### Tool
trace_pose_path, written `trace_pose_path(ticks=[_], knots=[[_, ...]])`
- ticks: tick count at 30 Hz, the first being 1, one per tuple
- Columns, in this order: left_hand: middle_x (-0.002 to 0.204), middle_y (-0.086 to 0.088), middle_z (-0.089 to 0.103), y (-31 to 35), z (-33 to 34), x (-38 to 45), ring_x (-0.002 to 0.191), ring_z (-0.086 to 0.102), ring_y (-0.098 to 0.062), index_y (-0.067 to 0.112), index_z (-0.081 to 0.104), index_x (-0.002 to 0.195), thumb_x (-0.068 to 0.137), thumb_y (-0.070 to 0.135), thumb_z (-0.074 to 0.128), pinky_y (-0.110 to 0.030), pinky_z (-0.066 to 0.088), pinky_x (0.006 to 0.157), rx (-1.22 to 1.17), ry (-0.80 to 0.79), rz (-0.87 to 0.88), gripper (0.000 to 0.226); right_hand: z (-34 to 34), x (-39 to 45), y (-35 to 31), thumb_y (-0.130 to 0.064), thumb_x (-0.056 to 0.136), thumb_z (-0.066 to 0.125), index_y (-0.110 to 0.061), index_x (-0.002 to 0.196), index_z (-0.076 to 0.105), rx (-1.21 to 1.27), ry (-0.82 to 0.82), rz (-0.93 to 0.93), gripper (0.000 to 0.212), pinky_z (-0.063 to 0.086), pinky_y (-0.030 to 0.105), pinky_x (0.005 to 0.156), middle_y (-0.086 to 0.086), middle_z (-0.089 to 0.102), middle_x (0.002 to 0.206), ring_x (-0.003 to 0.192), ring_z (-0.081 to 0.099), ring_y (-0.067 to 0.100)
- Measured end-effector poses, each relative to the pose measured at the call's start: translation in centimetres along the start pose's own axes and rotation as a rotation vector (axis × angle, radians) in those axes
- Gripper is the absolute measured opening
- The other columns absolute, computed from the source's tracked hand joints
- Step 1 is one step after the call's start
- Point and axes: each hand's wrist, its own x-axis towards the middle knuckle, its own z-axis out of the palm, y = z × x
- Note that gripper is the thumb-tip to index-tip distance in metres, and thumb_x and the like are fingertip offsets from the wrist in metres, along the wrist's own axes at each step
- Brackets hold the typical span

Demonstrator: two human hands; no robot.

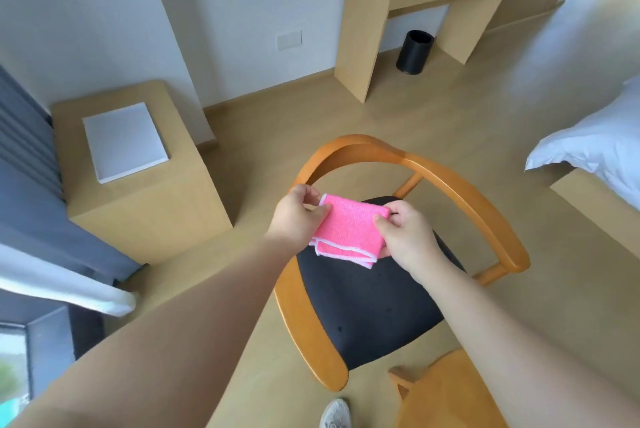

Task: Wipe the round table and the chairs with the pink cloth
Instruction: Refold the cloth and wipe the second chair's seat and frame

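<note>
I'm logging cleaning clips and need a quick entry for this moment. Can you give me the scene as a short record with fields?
cloth: pink cloth, folded, held up above the chair seat
left hand: left hand pinches the cloth's left edge
right hand: right hand pinches its right edge
chair: wooden chair with curved back and dark seat, below the hands
round table: only an orange edge at the bottom, cannot tell if it is the table
wiping: cloth touches no surface

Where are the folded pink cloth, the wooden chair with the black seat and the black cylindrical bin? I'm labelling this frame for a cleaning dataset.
folded pink cloth (pixel 348 228): head view, middle of its top face.
wooden chair with the black seat (pixel 367 309): head view, bare seat cushion.
black cylindrical bin (pixel 414 53): head view, side wall.
</note>
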Motion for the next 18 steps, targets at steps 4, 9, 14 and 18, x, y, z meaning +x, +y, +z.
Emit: trace_pose_path(ticks=[4, 9, 14, 18], knots=[[0.095, 0.008, 0.059, -6.8, 1.6, 3.7, 0.072, 0.058, -0.009, 0.028, 0.053, 0.103, 0.094, 0.029, 0.050, -0.019, 0.044, 0.053, 0.213, 0.126, -0.126, 0.010, 3.9, 4.4, 3.6, -0.023, 0.094, 0.059, -0.021, 0.108, 0.052, -0.078, -0.045, 0.058, 0.016, 0.061, 0.038, 0.070, 0.000, 0.061, 0.105, 0.093, 0.064, 0.017], [0.116, 0.002, 0.053, -16.0, 2.6, 7.5, 0.104, 0.050, -0.019, 0.023, 0.056, 0.116, 0.092, 0.023, 0.042, -0.031, 0.047, 0.077, 0.454, 0.046, -0.163, 0.027, 8.9, 8.4, 10.1, -0.016, 0.091, 0.056, -0.018, 0.097, 0.051, -0.196, -0.057, 0.176, 0.008, 0.060, 0.039, 0.068, -0.006, 0.057, 0.087, 0.074, 0.058, 0.010], [0.136, 0.001, 0.042, -20.0, 4.1, 9.9, 0.121, 0.043, -0.020, 0.019, 0.041, 0.135, 0.096, 0.021, 0.037, -0.034, 0.041, 0.097, 0.484, 0.080, -0.075, 0.040, 14.6, 13.0, 12.7, -0.005, 0.087, 0.046, -0.004, 0.093, 0.054, -0.150, -0.119, 0.286, 0.011, 0.060, 0.043, 0.061, 0.011, 0.062, 0.088, 0.077, 0.064, 0.023], [0.148, -0.003, 0.032, -20.2, 6.3, 10.7, 0.128, 0.038, -0.025, 0.016, 0.026, 0.144, 0.094, 0.017, 0.035, -0.037, 0.038, 0.102, 0.533, 0.104, -0.042, 0.051, 18.3, 16.6, 13.0, 0.001, 0.079, 0.044, -0.001, 0.086, 0.060, 0.133, -0.138, 0.323, 0.017, 0.061, 0.044, 0.059, 0.019, 0.066, 0.087, 0.077, 0.069, 0.031]])
